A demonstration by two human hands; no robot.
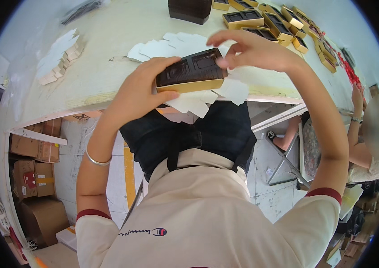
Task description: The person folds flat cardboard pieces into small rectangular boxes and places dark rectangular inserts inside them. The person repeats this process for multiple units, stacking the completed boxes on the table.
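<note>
My left hand grips the left end of a small gold box, thumb along its near side and fingers behind. A dark brown plastic tray with two hollows sits in the box, its top rising above the gold wall. At the right end my right hand hovers with thumb and fingers apart, holding nothing. Its thumb tip is smeared by motion beside the tray's corner; whether it touches cannot be told. Flat white card blanks lie behind the box, and more white card pieces lie under it at the table edge.
A dark brown stack of trays stands at the back. Several gold boxes with dark trays crowd the far right, near red ribbon-like strips. Folded white card pieces are at the left. Another person sits at the right.
</note>
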